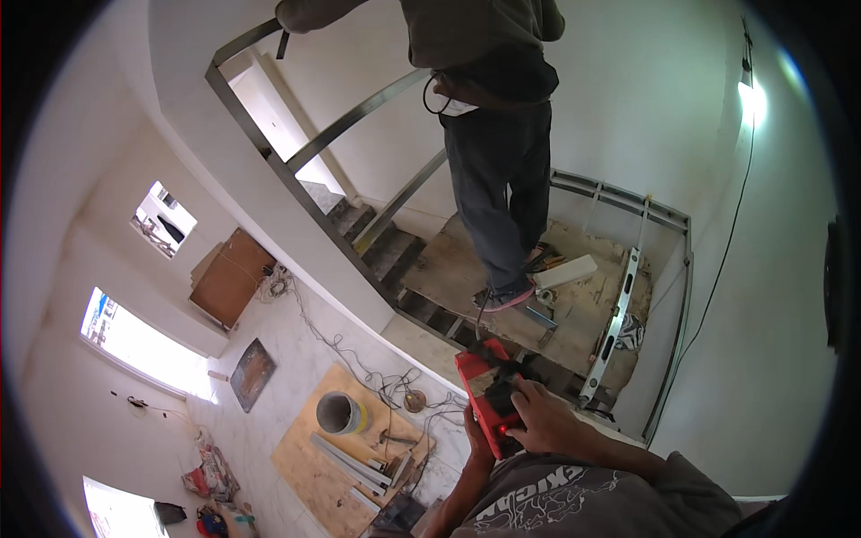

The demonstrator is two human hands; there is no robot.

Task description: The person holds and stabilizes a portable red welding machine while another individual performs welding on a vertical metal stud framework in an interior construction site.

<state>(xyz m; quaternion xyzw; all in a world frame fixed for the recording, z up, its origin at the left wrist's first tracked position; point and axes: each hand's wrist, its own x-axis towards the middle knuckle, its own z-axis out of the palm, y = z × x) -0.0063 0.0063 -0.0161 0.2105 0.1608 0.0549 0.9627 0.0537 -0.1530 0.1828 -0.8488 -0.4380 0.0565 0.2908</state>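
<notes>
Edges crowd the red box (475,381), which both hands hold at the lower middle of the view, near the foot of a sloping white wall (269,215). The left hand (478,439) grasps its near left side. The right hand (543,412) touches the top with bent fingers, by a small red light; whether it clamps or only rests, I cannot tell. Beyond the box, a co-worker (498,170) stands on a wooden platform (448,255), with a white block (569,271) just beside the feet and a long level (619,305) lying near the right side. Metal railing (363,108) runs up along the white wall, and dark steps (390,251) climb away on the left.

Below, pale floor (296,332) gives open room between a dark slab (253,375) and a plywood sheet (291,439). The sheet carries a bucket (359,420) and metal strips (350,462), and tangled cables (392,387) cross its upper right edge.

The co-worker's head is cut off by the upper border. Most left fingers are hidden behind the box, dark straps blur its far end, and the lamp (752,100) glares too brightly to show its shape.
</notes>
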